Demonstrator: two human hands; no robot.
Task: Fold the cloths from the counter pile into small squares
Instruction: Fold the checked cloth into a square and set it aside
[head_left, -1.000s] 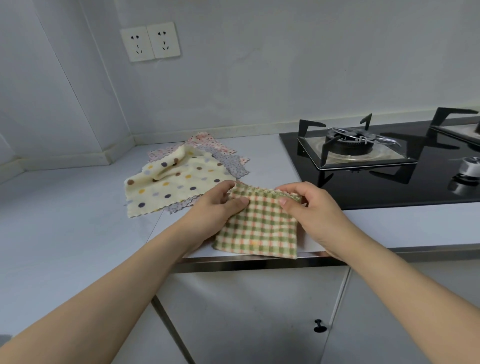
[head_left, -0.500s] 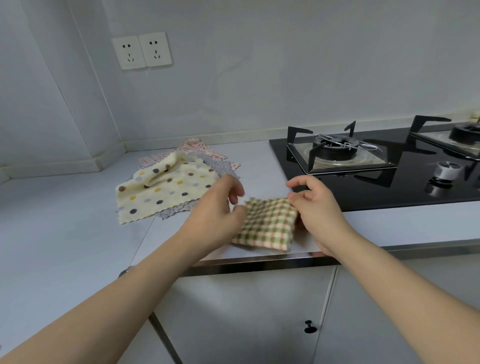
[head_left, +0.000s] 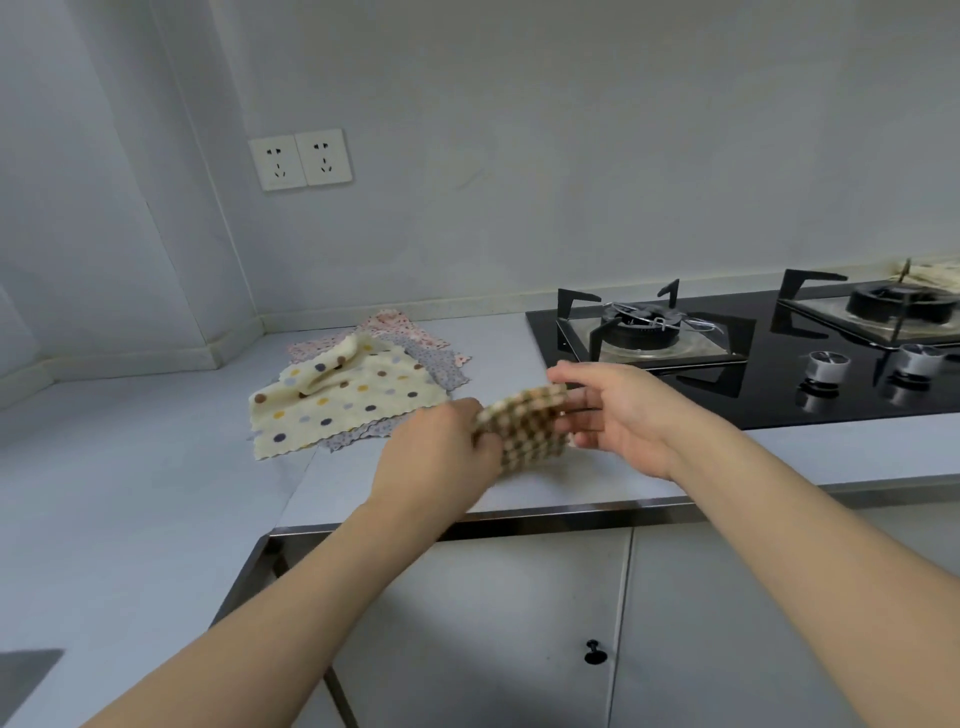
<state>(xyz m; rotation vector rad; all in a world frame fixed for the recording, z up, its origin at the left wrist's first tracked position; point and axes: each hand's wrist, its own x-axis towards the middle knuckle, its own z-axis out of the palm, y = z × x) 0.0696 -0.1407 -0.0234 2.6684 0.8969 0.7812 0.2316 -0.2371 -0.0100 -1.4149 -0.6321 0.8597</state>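
- Folding is under way on one piece only: we have the checked cloth doubled down to a small, thick square, lifted just off the counter near its front edge, between our two hands
- Judging by its size and thickness, this cloth looks nearly finished; it seems to need only squaring up and setting down
- Left to do, as far as we can see, is the whole pile at the back left of the counter, beside the stove: a cream dotted cloth on top with one corner flopped over, and at least two more patterned cloths spread flat under it, none of them folded
- No finished squares are in sight anywhere on the counter, so we judge the task to be at an early stage
- Our left hand grips the cloth's left edge, fingers curled around it and clamped on the fabric, the back of the hand towards us
- Our right hand is on the cloth's right side with fingers fairly straight and slightly spread; the fingertips reach behind or against the fabric, and the thumb lies along the top edge
- Motion blur keeps us from telling whether the right thumb truly pinches the cloth or only touches it
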